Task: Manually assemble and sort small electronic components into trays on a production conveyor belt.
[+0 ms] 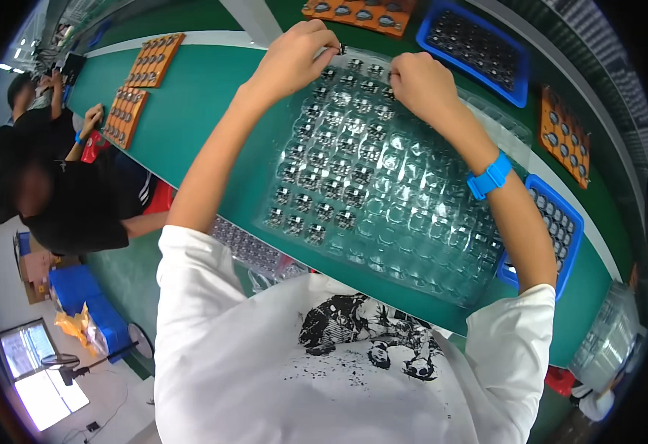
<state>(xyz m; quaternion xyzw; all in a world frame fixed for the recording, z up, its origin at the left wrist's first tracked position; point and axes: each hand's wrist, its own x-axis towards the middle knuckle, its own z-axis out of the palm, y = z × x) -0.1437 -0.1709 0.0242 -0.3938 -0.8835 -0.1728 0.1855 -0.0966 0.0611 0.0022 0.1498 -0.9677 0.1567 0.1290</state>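
A clear plastic blister tray [414, 211] with rows of pockets lies in front of me on the green table. Small black-and-silver parts [311, 178] fill several columns on its left side; pockets further right hold none. At the tray's far left corner, my left hand [299, 59] is closed in a pinch on a small dark part, which only peeks out at the fingertips. My right hand [422, 83], a blue band on its wrist, is closed over the tray's far edge beside the last parts. What its fingers hold, if anything, is hidden.
Beyond the tray stands a blue bin [515, 92] of dark parts; another blue bin [574, 222] of round parts sits by my right forearm. Orange blocks [567, 140] with round pieces lie at right, far side and left [126, 115]. A co-worker [65, 192] sits at left.
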